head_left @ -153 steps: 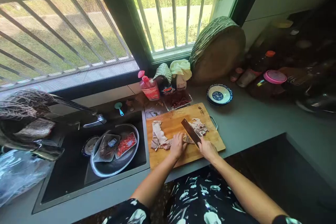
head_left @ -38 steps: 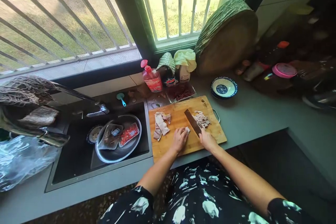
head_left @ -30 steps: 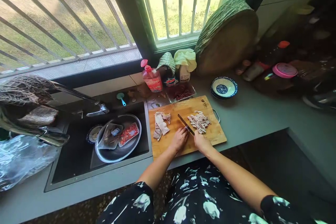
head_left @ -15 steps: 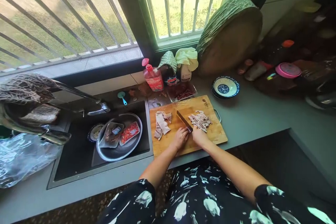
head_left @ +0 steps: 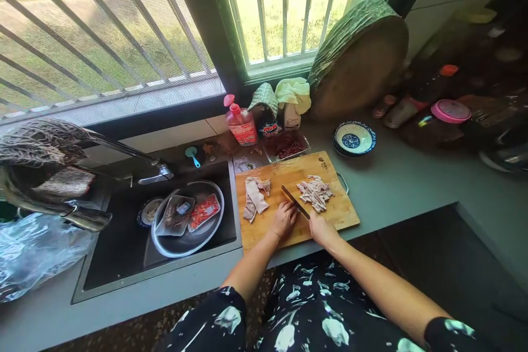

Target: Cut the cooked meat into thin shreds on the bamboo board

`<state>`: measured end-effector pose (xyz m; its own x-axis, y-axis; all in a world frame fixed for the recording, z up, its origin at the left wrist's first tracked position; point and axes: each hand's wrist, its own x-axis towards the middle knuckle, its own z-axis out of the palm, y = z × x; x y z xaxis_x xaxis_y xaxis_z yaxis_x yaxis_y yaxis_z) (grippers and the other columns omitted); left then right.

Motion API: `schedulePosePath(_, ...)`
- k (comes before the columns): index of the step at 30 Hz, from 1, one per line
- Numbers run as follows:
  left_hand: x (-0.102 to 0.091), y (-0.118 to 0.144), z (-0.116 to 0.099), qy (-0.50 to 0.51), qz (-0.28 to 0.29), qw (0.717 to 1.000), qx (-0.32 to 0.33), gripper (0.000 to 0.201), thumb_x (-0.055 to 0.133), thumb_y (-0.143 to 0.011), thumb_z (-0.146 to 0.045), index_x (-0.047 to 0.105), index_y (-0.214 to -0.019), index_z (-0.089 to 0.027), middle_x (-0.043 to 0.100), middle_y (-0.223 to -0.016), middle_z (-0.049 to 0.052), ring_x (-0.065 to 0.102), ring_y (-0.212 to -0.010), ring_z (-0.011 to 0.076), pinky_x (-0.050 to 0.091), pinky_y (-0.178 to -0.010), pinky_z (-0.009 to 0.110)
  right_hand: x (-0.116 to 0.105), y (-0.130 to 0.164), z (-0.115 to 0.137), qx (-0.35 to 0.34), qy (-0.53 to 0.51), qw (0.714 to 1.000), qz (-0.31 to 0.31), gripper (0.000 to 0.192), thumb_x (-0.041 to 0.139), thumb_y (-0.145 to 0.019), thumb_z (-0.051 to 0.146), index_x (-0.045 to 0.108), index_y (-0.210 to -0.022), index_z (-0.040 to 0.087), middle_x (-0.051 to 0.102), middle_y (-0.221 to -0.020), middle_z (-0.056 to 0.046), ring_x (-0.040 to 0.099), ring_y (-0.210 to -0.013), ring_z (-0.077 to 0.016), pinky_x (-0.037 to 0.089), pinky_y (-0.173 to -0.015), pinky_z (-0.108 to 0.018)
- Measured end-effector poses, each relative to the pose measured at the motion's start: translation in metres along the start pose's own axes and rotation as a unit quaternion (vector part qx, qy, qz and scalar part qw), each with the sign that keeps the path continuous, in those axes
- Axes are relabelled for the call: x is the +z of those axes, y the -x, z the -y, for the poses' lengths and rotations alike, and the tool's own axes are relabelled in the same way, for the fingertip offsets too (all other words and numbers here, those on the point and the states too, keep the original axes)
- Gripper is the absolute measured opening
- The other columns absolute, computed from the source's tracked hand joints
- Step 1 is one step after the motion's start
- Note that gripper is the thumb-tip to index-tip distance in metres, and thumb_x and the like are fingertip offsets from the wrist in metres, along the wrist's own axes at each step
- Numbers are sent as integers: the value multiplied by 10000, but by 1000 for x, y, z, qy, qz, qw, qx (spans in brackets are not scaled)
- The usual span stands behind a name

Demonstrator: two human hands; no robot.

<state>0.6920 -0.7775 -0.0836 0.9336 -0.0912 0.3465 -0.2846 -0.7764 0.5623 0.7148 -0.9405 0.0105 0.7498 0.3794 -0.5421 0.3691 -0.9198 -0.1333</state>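
Observation:
My right hand [head_left: 324, 231] is closed around the handle of a kitchen knife [head_left: 294, 201], its blade angled up and left over the wooden cutting board [head_left: 289, 172]. Close against the blade's left side, my left hand [head_left: 284, 219] presses down with curled fingers; whatever lies under them is hidden. To the right of the blade is a pile of cut meat strips [head_left: 315, 192]. Larger pale meat slices [head_left: 256, 196] lie on the board's left part.
In the sink [head_left: 119, 264] at left stands a metal basin [head_left: 165, 248] with two wrapped food packs. Behind the board are a tray of dark red meat [head_left: 289, 146] and a pink pump bottle [head_left: 241, 125]. Patterned bowls [head_left: 353, 138] sit at right; a round chopping block [head_left: 363, 66] leans by the window.
My right hand and the knife have shifted slightly to the right and toward me. My left hand stays in nearly the same place. The meat piles look unchanged.

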Motion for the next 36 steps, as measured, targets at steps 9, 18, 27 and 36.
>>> schedulePosePath(9,3,0,4,17,1,1000,-12,189,453,-823,-222,608,-909,-159,595,-958,90,515,-954,197,446,-837,394,-8,-21,20,25,3,999,30,248,347,-804,78,427,-1039,76,604,-809,-166,607,-812,-230,428,-666,-287)
schedulePosePath(18,-18,7,-5,9,-4,1000,-5,305,568,-737,-285,550,-1021,-176,536,-1056,111,482,-1005,234,435,-854,433,-7,-18,-15,24,-58,998,-29,211,313,-871,265,414,-1004,135,617,-815,-119,605,-775,-210,398,-631,-268)
schedulePosePath(27,-12,10,1,-13,33,999,38,250,463,-788,-161,567,-1014,-183,566,-1029,82,489,-1029,196,430,-902,381,6,-2,13,-5,3,1000,-21,216,302,-869,222,422,-1018,120,618,-754,-128,612,-745,-259,422,-606,-306)
schedulePosePath(36,-4,12,7,9,17,1000,21,217,459,-802,-186,583,-979,-169,572,-1009,86,480,-1040,205,438,-892,393,0,-11,21,8,2,1000,1,232,283,-870,190,459,-978,83,615,-731,-169,619,-747,-263,440,-593,-310)
